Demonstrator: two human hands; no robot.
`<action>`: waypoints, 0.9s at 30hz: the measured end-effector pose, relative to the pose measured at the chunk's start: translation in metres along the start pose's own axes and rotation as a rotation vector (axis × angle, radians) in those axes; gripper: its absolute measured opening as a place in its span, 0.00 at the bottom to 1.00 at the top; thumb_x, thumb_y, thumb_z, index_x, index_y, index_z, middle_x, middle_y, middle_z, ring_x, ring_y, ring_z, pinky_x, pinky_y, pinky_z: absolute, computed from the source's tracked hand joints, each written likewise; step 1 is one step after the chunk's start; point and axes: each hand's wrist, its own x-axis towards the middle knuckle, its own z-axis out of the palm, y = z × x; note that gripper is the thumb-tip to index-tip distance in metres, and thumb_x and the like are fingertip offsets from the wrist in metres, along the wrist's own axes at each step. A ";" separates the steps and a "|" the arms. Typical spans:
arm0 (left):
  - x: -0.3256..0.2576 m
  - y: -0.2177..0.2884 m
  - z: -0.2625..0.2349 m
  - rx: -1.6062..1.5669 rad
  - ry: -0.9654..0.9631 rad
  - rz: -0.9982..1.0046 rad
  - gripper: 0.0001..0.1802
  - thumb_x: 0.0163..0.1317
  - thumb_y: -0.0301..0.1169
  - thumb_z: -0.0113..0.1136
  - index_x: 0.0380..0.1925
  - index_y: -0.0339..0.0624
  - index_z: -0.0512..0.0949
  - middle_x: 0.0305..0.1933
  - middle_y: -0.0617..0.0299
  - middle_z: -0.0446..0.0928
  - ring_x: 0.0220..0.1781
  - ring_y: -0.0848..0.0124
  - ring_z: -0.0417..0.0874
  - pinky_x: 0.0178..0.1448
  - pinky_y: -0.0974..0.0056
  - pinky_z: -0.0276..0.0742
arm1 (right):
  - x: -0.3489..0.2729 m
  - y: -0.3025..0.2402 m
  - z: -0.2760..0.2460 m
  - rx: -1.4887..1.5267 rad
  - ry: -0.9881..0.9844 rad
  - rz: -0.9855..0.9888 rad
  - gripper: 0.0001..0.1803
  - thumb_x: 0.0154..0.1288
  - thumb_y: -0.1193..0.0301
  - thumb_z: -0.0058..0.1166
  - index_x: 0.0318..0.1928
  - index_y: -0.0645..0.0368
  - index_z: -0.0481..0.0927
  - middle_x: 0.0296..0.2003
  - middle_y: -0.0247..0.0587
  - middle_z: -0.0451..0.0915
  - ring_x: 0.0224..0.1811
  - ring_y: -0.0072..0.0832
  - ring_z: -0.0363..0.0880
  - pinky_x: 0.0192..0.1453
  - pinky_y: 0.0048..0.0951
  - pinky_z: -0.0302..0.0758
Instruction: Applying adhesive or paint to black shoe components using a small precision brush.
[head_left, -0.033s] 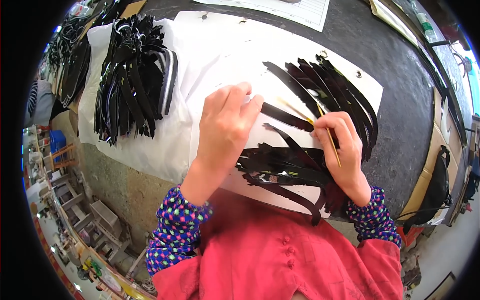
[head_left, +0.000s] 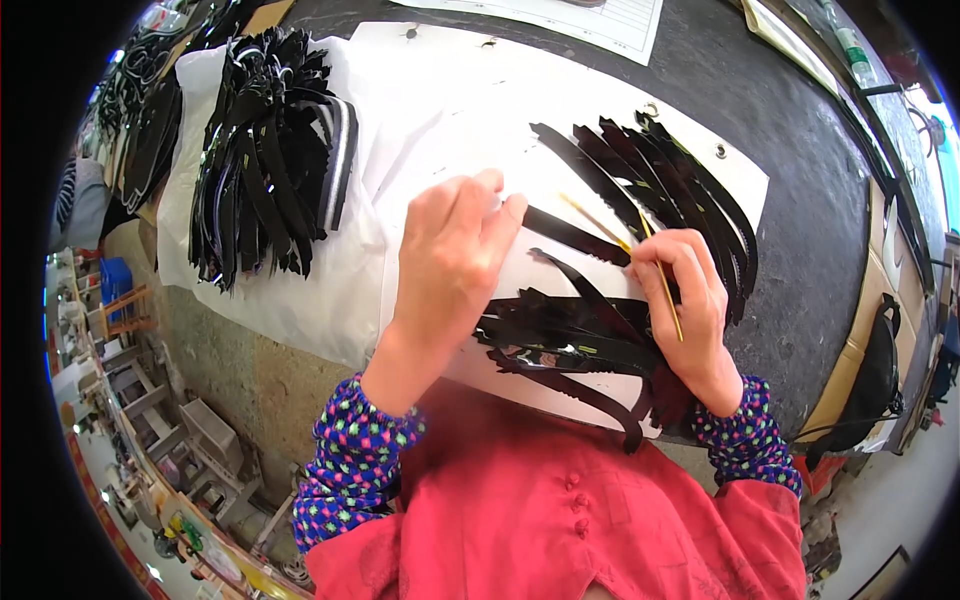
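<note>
My left hand (head_left: 452,235), fingers pinched, grips the left end of a narrow black strip (head_left: 570,232). The strip slants down to the right, its other end at the fingers of my right hand (head_left: 685,285). That hand is closed around a thin yellow stick (head_left: 668,290). A second slim yellow stick (head_left: 592,218) juts from the same fingertips over the strip; whether the two are joined cannot be made out. Under and beside my right hand lies a heap of black strips (head_left: 570,335). More black strips (head_left: 690,190) fan out beyond it.
A white board (head_left: 450,90) with metal eyelets lies beneath the work on a dark table (head_left: 800,230). At left, a big bundle of black strips (head_left: 265,160) rests on white sheeting (head_left: 320,310). A printed sheet (head_left: 610,25) lies at the back; cardboard (head_left: 850,360) stands right.
The second yellow stick, blurred earlier, shows sharply and has shifted slightly. Both hands keep nearly the same places and grips.
</note>
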 end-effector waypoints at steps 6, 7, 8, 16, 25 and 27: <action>-0.027 0.020 -0.007 0.113 -0.059 0.056 0.22 0.60 0.27 0.59 0.56 0.45 0.83 0.57 0.62 0.79 0.54 0.66 0.77 0.60 0.60 0.71 | 0.001 -0.002 0.003 0.041 0.012 0.058 0.07 0.66 0.85 0.57 0.43 0.65 0.79 0.39 0.47 0.77 0.36 0.36 0.82 0.40 0.30 0.79; -0.030 0.023 -0.007 0.113 -0.068 0.030 0.22 0.60 0.27 0.59 0.56 0.45 0.83 0.58 0.62 0.79 0.54 0.66 0.77 0.61 0.60 0.71 | 0.001 -0.001 0.003 0.096 0.006 0.105 0.06 0.67 0.85 0.56 0.43 0.65 0.79 0.39 0.46 0.78 0.34 0.33 0.82 0.39 0.29 0.79; -0.033 0.024 -0.007 0.112 -0.078 0.004 0.22 0.60 0.28 0.58 0.56 0.46 0.83 0.58 0.62 0.78 0.55 0.66 0.78 0.62 0.59 0.70 | 0.002 -0.001 0.003 0.151 0.000 0.153 0.05 0.68 0.85 0.56 0.43 0.66 0.79 0.39 0.45 0.78 0.33 0.31 0.83 0.38 0.27 0.80; -0.044 0.035 -0.010 0.188 -0.181 -0.075 0.23 0.65 0.30 0.53 0.60 0.44 0.80 0.60 0.63 0.78 0.60 0.68 0.77 0.68 0.57 0.65 | 0.023 -0.015 0.003 0.426 -0.091 0.247 0.06 0.71 0.84 0.55 0.46 0.68 0.80 0.43 0.42 0.79 0.36 0.21 0.83 0.41 0.21 0.80; -0.045 0.041 -0.011 0.152 -0.178 -0.179 0.25 0.63 0.26 0.53 0.62 0.45 0.80 0.62 0.61 0.77 0.59 0.66 0.75 0.68 0.59 0.65 | 0.017 -0.007 0.019 0.359 -0.036 0.269 0.06 0.71 0.84 0.54 0.46 0.67 0.80 0.43 0.41 0.79 0.36 0.20 0.83 0.40 0.20 0.79; -0.047 0.040 -0.011 0.121 -0.186 -0.137 0.25 0.63 0.26 0.53 0.62 0.44 0.79 0.64 0.62 0.77 0.57 0.67 0.75 0.64 0.61 0.66 | 0.016 -0.006 0.021 0.321 -0.030 0.251 0.07 0.70 0.85 0.55 0.46 0.66 0.80 0.43 0.42 0.79 0.35 0.21 0.83 0.39 0.21 0.79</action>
